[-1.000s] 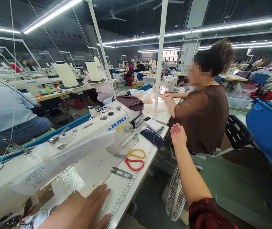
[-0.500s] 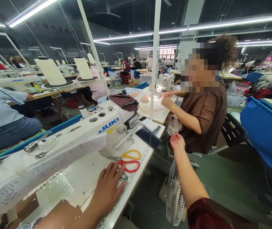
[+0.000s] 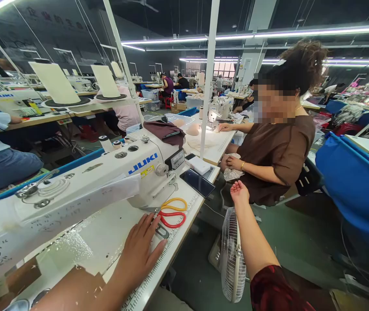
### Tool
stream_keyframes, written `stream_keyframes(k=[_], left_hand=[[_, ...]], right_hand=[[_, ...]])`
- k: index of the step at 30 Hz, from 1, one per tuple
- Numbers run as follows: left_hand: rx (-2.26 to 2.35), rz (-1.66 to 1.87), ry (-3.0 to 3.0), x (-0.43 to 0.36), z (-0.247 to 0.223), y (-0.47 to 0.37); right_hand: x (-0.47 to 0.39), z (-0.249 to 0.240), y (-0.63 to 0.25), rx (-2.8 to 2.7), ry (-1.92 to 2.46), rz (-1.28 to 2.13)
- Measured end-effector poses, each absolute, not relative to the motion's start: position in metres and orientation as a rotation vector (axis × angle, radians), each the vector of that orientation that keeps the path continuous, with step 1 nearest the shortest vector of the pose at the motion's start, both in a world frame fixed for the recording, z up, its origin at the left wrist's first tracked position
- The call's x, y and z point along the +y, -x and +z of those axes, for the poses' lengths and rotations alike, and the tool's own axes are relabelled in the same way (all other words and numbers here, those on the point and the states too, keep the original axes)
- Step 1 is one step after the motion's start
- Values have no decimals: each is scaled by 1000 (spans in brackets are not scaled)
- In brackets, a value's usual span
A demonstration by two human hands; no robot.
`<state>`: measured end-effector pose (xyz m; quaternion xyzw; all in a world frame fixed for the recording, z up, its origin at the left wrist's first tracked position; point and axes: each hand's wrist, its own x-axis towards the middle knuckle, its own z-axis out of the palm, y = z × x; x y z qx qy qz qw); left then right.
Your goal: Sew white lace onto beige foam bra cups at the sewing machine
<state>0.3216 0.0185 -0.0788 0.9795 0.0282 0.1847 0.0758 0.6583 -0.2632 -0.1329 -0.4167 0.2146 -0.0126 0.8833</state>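
My left hand [image 3: 141, 248] lies palm down on the white sewing table, fingers spread and nothing held. Its fingertips are beside the scissors [image 3: 173, 219] with one yellow and one red handle, and a small grey tool [image 3: 161, 232] lies by the index finger. The JUKI sewing machine [image 3: 106, 168] stands just beyond that hand. Over the gap right of the table, above a white fan [image 3: 233, 259], my right hand [image 3: 239, 192] is raised, palm up, fingers loosely curled and apart, with nothing in it. A dark phone [image 3: 197, 182] rests near the table's right edge.
A person in brown [image 3: 275, 151] sits at another sewing machine ahead, one hand on its table, one over lacy fabric [image 3: 233, 173]. A white pole [image 3: 209, 77] rises between the tables. Blue cloth [image 3: 353, 185] hangs at right; thread cones [image 3: 55, 82] stand at left.
The view has shifted slightly. The person in brown has lowered one hand from the machine to the fabric at the lap. My hands keep nearly the same poses.
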Motion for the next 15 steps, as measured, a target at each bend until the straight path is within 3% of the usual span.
stream_keyframes(k=[15], left_hand=[[84,678,-2669,13,-63,-294]], right_hand=[[-306,-106,-617,302,1110,-307]])
